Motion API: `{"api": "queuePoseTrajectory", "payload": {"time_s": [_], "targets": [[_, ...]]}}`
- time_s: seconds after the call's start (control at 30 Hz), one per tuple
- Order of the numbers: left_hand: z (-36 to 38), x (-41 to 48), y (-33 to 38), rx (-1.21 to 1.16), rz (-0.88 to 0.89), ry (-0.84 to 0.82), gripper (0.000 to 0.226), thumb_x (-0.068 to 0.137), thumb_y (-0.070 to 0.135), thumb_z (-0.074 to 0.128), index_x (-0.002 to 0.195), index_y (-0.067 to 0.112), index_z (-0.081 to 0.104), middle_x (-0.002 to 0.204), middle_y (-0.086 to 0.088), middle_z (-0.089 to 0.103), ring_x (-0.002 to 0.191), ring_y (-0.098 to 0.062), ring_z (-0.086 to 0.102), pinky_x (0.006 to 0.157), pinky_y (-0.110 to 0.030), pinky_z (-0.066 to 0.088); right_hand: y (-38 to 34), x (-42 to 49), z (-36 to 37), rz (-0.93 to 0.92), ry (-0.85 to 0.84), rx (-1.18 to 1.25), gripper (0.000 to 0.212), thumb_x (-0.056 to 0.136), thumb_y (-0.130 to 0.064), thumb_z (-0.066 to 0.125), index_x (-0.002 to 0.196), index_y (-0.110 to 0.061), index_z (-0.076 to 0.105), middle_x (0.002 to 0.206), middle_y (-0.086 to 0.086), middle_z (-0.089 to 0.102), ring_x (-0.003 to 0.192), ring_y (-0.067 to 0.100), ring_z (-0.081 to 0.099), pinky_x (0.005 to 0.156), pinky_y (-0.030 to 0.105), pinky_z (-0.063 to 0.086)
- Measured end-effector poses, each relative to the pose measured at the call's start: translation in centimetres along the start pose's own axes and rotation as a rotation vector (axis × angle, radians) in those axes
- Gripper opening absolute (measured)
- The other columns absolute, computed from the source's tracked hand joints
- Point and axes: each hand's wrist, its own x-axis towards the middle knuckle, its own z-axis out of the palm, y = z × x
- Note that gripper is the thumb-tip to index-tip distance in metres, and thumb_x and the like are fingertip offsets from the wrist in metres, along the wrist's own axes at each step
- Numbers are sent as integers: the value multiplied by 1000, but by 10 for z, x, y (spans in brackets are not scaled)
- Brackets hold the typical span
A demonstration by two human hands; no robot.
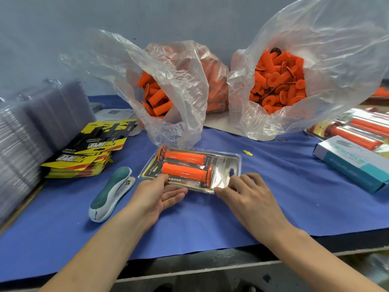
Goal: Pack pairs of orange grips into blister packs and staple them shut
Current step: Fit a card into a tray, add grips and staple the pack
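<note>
1 blister pack (223, 163): L hand (156, 197), R hand (246, 196) pinch near edge.

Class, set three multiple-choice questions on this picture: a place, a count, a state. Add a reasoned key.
1. Where does the stapler lie? A) left of the blister pack B) on it C) right of it
2. How many orange grips lie in the pack? A) one B) two C) four
3. What are the left hand and right hand doing? A) both touch the pack B) both idle C) one holds the stapler
Key: 1A, it lies beside the pack's left end; 2B, two show side by side; 3A, both touch its near edge.
</note>
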Motion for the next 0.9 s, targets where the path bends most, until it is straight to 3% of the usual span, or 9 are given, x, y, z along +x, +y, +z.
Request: {"api": "queuePoseTrajectory", "payload": {"time_s": [0.13,0.2,0.3,0.33,0.4,0.5,0.6,0.8,0.9], "targets": [[-11,-8,6,569,-1,-40,59,106,43,28,91,-1,64,66,-17,72,46,-22,66,38,-22,45,2,0,-1,-1,0,21,23,78,-9,79,92,-24,70,75,-1,51,66,23,48,73,36,45],[-26,-13,16,920,281,92,63,103,52,31,71,11,67,52,-3,66,37,-18,55,39,-21,37,2,1,-1,-4,-5,25,22,78,-9,79,92,-24,70,75,-1,51,66,23,49,71,34,44],[-54,-18,38,1209,700,515,57,95,63,33,73,21,64,69,6,68,69,-25,60,58,-33,45,0,3,-1,-15,-3,27,23,77,-8,79,92,-24,70,76,0,52,65,23,49,67,34,44],[-62,-17,43,1298,692,611,50,93,65,36,89,24,66,91,3,70,88,-29,60,70,-39,48,0,3,-2,-20,2,34,24,76,-8,79,92,-24,71,76,0,53,65,23,49,65,34,44],[-77,-9,43,1443,426,590,60,90,64,47,127,18,54,129,-10,55,119,-35,48,93,-46,42,-1,3,-2,-27,0,51,28,75,-7,80,95,-25,72,78,0,56,64,23,50,59,34,43],[-90,0,39,1407,189,392,50,90,53,57,122,15,50,127,-13,56,114,-35,52,85,-38,42,-2,3,-3,-14,-27,68,28,75,-8,80,96,-25,73,78,0,56,64,23,51,56,34,43],[-95,0,43,1339,255,356,28,92,42,58,110,21,53,109,-7,64,97,-29,53,75,-35,39,-4,4,-2,21,-42,104,26,76,-9,82,94,-25,73,77,0,56,64,24,51,53,35,44],[-93,-22,47,1054,315,139,26,90,46,62,105,28,50,95,5,71,82,-17,69,71,-34,48,-2,6,-2,108,-29,155,19,79,-15,82,91,-26,73,78,-1,53,65,22,54,40,27,30],[-82,-36,47,932,227,-13,44,78,59,66,106,27,54,87,5,76,74,-18,74,78,-39,55,-3,7,-2,76,-25,142,12,83,-18,79,90,-24,72,78,-1,53,67,22,55,42,25,28]]}}
